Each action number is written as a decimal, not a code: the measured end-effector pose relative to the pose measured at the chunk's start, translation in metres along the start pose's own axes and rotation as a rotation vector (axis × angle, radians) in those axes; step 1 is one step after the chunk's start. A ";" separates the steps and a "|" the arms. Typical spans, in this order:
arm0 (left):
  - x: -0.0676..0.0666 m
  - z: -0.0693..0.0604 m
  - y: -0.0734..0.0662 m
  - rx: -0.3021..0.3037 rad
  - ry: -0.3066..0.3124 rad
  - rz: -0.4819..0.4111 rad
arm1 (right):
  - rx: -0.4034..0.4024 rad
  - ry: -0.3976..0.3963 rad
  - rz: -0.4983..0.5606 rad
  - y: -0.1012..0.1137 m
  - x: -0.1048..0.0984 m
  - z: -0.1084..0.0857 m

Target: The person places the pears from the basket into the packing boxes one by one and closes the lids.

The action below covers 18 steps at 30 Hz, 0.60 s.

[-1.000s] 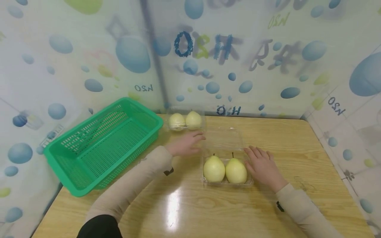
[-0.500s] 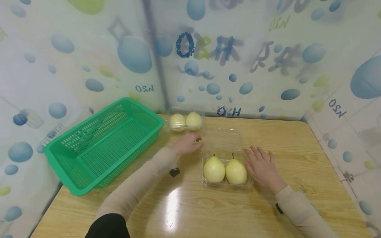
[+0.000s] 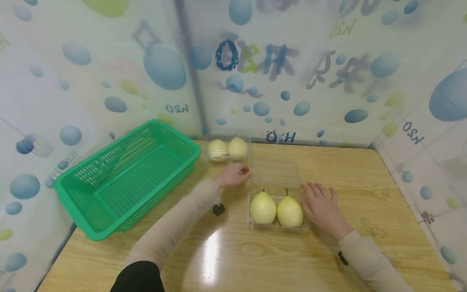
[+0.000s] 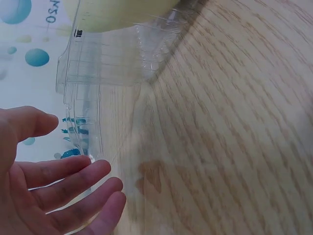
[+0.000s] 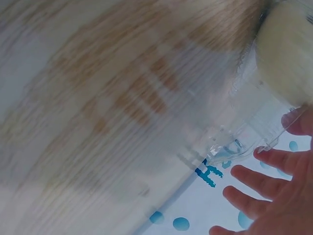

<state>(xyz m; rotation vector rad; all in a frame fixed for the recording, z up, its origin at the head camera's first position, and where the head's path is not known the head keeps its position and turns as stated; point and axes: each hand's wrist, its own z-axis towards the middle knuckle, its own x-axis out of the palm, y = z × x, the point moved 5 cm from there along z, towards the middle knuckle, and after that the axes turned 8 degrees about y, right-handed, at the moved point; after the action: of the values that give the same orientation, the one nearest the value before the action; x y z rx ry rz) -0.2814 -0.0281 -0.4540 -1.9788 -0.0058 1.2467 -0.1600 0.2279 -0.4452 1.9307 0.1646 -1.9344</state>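
Two yellow-green pears (image 3: 263, 208) sit upright, stems up, in a clear plastic clamshell box (image 3: 279, 228) on the table. Its hinged lid (image 3: 274, 170) is folded back, away from the person. At the lid's left edge is my left hand (image 3: 233, 175), fingers loosely bent. The left wrist view shows a gap between thumb and fingers, with fingertips (image 4: 100, 169) close to the clear plastic edge; whether they touch is hard to tell. Beside the box's right side, my right hand (image 3: 324, 209) has its fingers spread, and its index fingertip (image 5: 261, 152) meets the plastic edge.
A green perforated plastic basket (image 3: 135, 178) stands at the left with nothing in it. Behind my left hand, a second clear box (image 3: 249, 152) holds two pears (image 3: 237, 148) with its lid down. A patterned curtain-like wall (image 3: 313, 81) borders the wooden table (image 3: 255, 259).
My left hand has moved slightly right towards the lid edge, and its fingers have gone from stretched out to bent. The box has shifted very slightly right; my right hand stays beside it.
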 end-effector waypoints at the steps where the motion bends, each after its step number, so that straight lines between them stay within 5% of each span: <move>1: 0.000 0.001 0.000 -0.002 0.005 -0.005 | 0.001 -0.001 0.006 0.000 -0.001 0.000; 11: -0.001 0.002 -0.004 -0.014 0.034 -0.027 | -0.019 -0.031 0.045 0.003 -0.005 0.000; 18: -0.002 0.005 -0.004 0.004 0.013 -0.107 | -0.004 -0.028 0.179 -0.004 -0.003 0.002</move>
<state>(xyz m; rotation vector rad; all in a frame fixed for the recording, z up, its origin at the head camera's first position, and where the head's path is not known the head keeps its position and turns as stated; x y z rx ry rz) -0.2846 -0.0235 -0.4511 -1.9568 -0.1014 1.1635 -0.1637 0.2318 -0.4427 1.8469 -0.0123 -1.8406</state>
